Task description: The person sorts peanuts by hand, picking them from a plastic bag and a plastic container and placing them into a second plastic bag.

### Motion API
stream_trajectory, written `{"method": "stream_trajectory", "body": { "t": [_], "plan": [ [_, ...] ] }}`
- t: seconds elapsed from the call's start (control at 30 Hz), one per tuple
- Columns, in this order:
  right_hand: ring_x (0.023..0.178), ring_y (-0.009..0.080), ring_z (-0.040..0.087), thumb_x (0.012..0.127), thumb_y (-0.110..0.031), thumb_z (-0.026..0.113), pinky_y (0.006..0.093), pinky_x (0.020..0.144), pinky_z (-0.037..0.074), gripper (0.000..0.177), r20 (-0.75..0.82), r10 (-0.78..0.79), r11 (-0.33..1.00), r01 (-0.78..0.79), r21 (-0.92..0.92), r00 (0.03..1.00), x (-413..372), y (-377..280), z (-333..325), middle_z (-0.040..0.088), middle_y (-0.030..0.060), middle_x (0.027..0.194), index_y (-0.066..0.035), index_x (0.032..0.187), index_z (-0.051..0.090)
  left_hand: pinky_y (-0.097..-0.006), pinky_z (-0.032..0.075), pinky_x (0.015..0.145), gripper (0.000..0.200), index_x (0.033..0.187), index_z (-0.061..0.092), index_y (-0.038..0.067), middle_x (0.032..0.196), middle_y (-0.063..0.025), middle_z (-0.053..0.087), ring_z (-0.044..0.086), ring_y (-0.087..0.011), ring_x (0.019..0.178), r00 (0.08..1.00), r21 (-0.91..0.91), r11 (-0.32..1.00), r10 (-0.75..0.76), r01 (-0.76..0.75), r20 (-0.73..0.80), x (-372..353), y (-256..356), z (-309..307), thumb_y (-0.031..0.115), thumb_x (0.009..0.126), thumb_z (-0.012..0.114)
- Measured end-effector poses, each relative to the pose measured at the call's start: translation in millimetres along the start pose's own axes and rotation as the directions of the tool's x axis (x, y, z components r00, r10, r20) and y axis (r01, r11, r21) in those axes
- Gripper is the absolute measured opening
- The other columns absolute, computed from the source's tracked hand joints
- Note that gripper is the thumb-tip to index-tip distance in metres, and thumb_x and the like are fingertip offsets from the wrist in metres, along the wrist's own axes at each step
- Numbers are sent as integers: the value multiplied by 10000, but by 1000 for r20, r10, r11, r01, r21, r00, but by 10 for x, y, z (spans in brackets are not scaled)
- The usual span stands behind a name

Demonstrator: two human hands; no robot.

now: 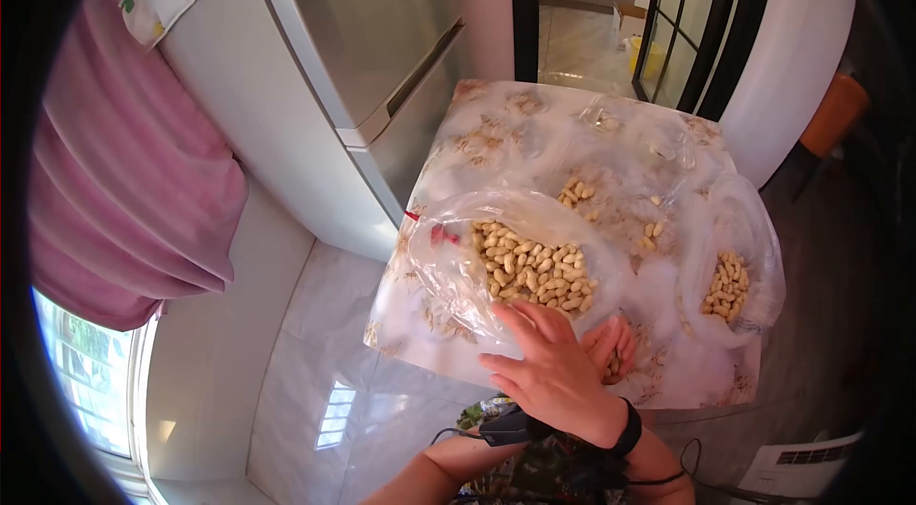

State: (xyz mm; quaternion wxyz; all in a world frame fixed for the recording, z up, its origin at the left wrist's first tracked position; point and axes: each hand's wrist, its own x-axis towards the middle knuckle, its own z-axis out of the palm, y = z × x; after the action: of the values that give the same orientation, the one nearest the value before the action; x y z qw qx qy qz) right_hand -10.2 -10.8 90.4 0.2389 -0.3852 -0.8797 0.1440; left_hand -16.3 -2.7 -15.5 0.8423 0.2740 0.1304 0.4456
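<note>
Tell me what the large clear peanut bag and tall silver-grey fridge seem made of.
The large clear bag looks like thin, glossy plastic film: it is see-through, crinkled and catches bright highlights. The tall silver-grey fridge looks like satin-finished metal, from its soft sheen, though a coated panel is possible.

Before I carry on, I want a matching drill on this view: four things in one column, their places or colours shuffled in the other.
1. Larger peanut heap
2. Smaller peanut heap
3. Wristband
4. Curtain

A. Pink
B. In the bag by the right edge of the table
C. Black
D. In the bag nearer the fridge

1-D, 2-B, 3-C, 4-A
</note>
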Motion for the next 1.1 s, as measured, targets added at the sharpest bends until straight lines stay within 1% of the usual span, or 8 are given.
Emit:
{"method": "stream_trajectory", "body": {
  "t": [0.17,0.33,0.37,0.53,0.73,0.87,0.93,1.1],
  "plan": [
    [1274,355,400,802,-213,673,442,1049,328,462,63,68,972,-52,-228,996,46,1,33,387,174,1436,-98,1240,583,-231,226,394,443,758,390,112,666,-15,385,343,-113,475,997,103,995,13,-6,-71,13,9,45,467,1021,354],
    [1254,349,465,862,-123,636,394,1041,368,558,-183,173,969,-133,209,968,4,244,98,429,218,1399,12,1358,418,-263,290,498,393,733,334,113,693,-32,361,353,-142,561,998,-53,999,-18,15,-67,47,-69,-73,379,992,463],
    [1261,358,467,875,-101,627,387,1045,374,540,-255,197,940,-108,324,947,-17,308,86,445,228,1384,19,1357,415,-264,303,510,375,739,332,117,706,-24,359,368,-146,583,966,-291,930,253,-225,62,9,78,105,361,981,483],
    [1263,156,443,934,-78,585,299,1039,373,502,-131,469,537,-164,828,874,-25,428,72,461,140,1397,12,1389,391,-239,338,530,271,844,437,100,752,-2,422,411,-114,631,985,17,988,156,-155,-77,-43,150,162,325,987,479],
    [1291,189,411,906,-16,570,317,1083,325,451,-141,573,294,-42,955,808,15,340,12,430,124,1408,7,1342,457,-226,413,548,261,1001,525,64,768,24,469,479,-84,677,946,282,953,-12,110,-325,-115,234,161,321,998,481],
    [1278,275,420,805,33,609,379,1065,337,299,-655,428,875,-103,474,622,-168,363,-149,446,131,1332,-11,1100,626,-192,359,484,281,924,517,87,759,29,493,458,-59,612,961,62,989,-114,134,-253,-109,303,200,333,1026,430],
    [1280,287,418,807,23,617,381,1060,339,304,-632,440,891,-224,394,639,-245,456,-234,441,136,1339,-38,1105,633,-196,306,432,310,946,524,96,719,20,497,435,-57,547,988,-73,985,-157,156,2,-111,218,-7,373,1029,414],
    [1193,297,513,826,-68,655,363,1000,400,298,-396,513,843,-360,401,761,-393,721,-222,513,169,1302,-79,1124,642,-200,259,416,349,937,525,100,643,11,467,394,-59,490,985,-12,990,-142,142,-95,-105,149,12,400,1034,376]
  ]
}}
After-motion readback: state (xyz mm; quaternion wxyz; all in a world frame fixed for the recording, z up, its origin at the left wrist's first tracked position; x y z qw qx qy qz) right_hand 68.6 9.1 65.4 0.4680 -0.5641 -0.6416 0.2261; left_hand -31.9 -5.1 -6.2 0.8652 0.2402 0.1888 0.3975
